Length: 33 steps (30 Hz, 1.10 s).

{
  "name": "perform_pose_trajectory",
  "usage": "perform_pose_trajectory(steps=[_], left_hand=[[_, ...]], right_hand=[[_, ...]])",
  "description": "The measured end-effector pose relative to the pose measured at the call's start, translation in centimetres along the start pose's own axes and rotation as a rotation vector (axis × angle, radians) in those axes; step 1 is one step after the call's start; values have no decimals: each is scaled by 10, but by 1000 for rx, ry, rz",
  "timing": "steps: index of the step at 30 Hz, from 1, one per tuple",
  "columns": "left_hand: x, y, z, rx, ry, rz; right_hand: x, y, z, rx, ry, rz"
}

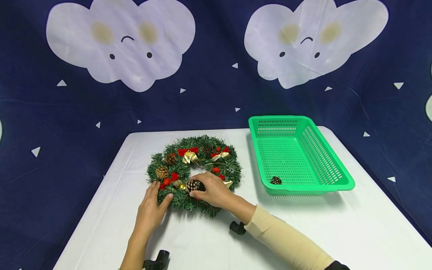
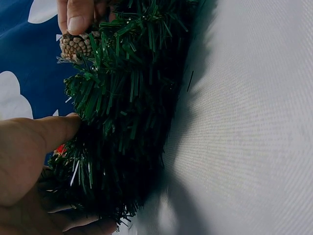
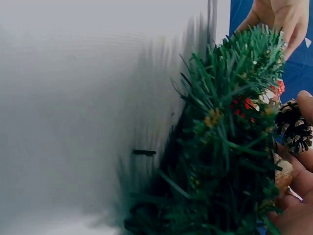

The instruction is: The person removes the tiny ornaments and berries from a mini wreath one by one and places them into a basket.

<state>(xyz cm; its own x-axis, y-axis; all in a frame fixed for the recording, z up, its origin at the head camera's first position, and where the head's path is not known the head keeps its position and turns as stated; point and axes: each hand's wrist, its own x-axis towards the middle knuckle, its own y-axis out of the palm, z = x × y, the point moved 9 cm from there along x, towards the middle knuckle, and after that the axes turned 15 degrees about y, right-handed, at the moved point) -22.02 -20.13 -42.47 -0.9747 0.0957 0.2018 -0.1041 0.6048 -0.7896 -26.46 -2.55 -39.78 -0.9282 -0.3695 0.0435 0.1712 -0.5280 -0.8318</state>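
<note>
A green tinsel wreath (image 1: 190, 142) with red bows, gold ribbons, red berries and brown pine cones lies on the white table. At its front left edge, my left hand (image 1: 149, 210) rests on the greenery with thumb and fingers spread. My right hand (image 1: 213, 190) pinches a dark pine cone with pale scale tips (image 1: 193, 186) over the front part of the ring. The right wrist view shows that pine cone (image 3: 294, 127) between thumb and fingers, close beside the green strands. Whether it touches the wreath cannot be made out.
A green perforated plastic basket (image 1: 302, 187) stands to the right of the wreath, with one dark pine cone (image 1: 275, 180) in its near left corner. Behind the white table (image 1: 209, 247) hangs a dark blue cloth (image 1: 216, 105) with clouds.
</note>
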Motion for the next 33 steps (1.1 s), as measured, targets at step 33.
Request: perform_pose_trajectory(steps=[33], left_hand=[[0, -1, 0, 0, 7, -2]], right_hand=[[-12, -72, -30, 138, 74, -164]])
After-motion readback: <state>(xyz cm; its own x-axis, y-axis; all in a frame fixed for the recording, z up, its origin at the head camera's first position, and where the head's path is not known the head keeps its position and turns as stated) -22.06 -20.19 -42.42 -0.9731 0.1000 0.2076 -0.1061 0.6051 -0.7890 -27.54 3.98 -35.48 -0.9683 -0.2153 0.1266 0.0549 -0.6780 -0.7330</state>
